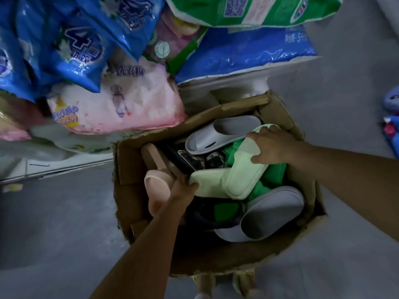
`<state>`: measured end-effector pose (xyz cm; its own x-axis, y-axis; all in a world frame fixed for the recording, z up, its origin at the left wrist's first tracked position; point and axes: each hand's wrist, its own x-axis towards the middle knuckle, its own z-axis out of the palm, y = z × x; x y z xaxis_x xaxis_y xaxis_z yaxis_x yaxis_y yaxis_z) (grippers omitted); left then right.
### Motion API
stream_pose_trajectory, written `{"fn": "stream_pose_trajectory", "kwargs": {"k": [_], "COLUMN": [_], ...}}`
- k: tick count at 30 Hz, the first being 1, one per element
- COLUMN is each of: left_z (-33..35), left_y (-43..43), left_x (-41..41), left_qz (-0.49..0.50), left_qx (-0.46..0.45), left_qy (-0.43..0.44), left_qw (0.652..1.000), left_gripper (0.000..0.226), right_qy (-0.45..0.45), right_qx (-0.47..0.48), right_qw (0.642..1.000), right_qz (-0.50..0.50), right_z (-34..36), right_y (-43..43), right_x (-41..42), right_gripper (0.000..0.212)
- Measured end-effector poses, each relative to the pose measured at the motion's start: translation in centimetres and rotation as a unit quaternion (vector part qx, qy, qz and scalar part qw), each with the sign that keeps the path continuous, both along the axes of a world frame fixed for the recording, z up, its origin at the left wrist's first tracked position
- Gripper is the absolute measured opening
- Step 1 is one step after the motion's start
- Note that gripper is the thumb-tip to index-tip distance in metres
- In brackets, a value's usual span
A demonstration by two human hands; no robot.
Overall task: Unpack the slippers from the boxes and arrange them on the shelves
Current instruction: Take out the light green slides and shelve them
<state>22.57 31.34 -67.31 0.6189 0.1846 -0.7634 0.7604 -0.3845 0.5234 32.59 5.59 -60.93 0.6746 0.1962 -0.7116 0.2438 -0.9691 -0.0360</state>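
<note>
L forearm [138,255] comes in from the bottom edge, nearest the lens. L hand [181,192] is curled round a pink slipper [155,186] by the left inner wall of the cardboard box [302,244]. Its fingertips also touch a cream slipper [209,180] just beside. The box sits on grey floor, rim torn, flaps ragged. In the near-right corner inside lies a grey slipper [272,212]; can't tell which face is up. R hand [272,145] reaches in from the right, fingers & thumb clamped over the far end of a pale green slipper [246,175].

Risks (my read):
- Lifting the green one by one end only, the low end may drag the cream one or snag the green plastic wrap [274,175] under it.
- L hand's attention is split btw. two slippers, so the pink one could slip.
- Colours are jumbled, so a mismatched pair is easy.

Orientation:
- Pale green slipper: long axis diag., heel end far-right under R hand, toe end near-left, overlapping the cream one.
- Pink slipper: long axis approx. near-to-far along the wall.
- Second grey slipper [222,134], further in: lies crosswise, open toe to the left.

Beyond the box, a pink bag [121,104] & blue bags [75,50] are piled on a white shelf [64,165].
</note>
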Motion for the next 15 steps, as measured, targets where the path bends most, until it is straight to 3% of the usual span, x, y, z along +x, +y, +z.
{"fn": "stream_pose_trajectory", "kwargs": {"k": [4,7,12,15], "left_z": [1.6,4.5,11.5,15.0], "left_y": [0.6,0.8,1.2,1.2], "left_x": [-0.8,-0.9,-0.5,0.0], "left_qz": [0.02,0.018,0.058,0.053], "left_qx": [-0.045,-0.078,-0.073,-0.055], "left_qy": [0.013,-0.021,-0.118,-0.143], "left_qw": [0.999,0.997,0.989,0.987], "left_gripper": [0.022,0.004,0.013,0.037], "right_qy": [-0.003,-0.024,-0.06,-0.062], "right_qx": [0.016,0.039,0.076,0.065], "right_qw": [0.999,0.997,0.986,0.987], "right_qz": [-0.035,-0.069,-0.137,-0.134], "right_z": [1.5,3.1,6.3,7.6], "right_y": [-0.4,-0.7,0.1,0.3], "right_x": [-0.2,-0.8,-1.1,-1.1], "right_gripper": [0.093,0.091,0.088,0.088]}}
